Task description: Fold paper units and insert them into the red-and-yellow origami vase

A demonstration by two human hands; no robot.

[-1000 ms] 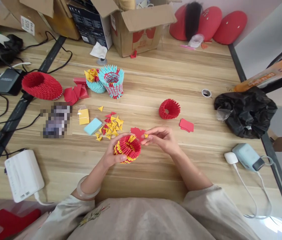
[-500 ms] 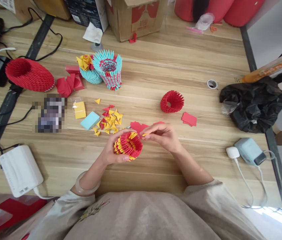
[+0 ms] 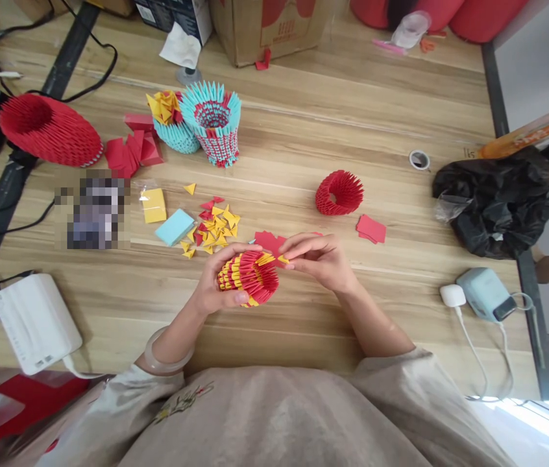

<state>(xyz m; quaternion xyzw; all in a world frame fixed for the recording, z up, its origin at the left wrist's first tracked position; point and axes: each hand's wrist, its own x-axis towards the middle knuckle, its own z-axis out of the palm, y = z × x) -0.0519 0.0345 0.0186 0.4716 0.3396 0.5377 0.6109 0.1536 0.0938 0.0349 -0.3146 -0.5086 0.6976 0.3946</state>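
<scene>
My left hand (image 3: 216,288) is wrapped round a red and yellow folded-paper ring (image 3: 250,277), holding it just above the wooden table (image 3: 304,162). My right hand (image 3: 320,259) pinches a small yellow paper triangle (image 3: 281,259) against the ring's right rim. A heap of loose yellow and red paper triangles (image 3: 213,227) lies just beyond the ring. Flat red paper pieces (image 3: 268,241) lie behind my right fingers.
A small red paper ring (image 3: 339,192) and a red paper stack (image 3: 370,228) lie to the right. Teal paper vases (image 3: 211,130) and a large red paper bowl (image 3: 48,130) stand at the back left. A black bag (image 3: 498,201), a white box (image 3: 36,322), chargers and cables line the edges.
My right hand has brought the yellow triangle up against the ring's rim. The ring has tilted slightly in my left hand. The camera has tipped downward.
</scene>
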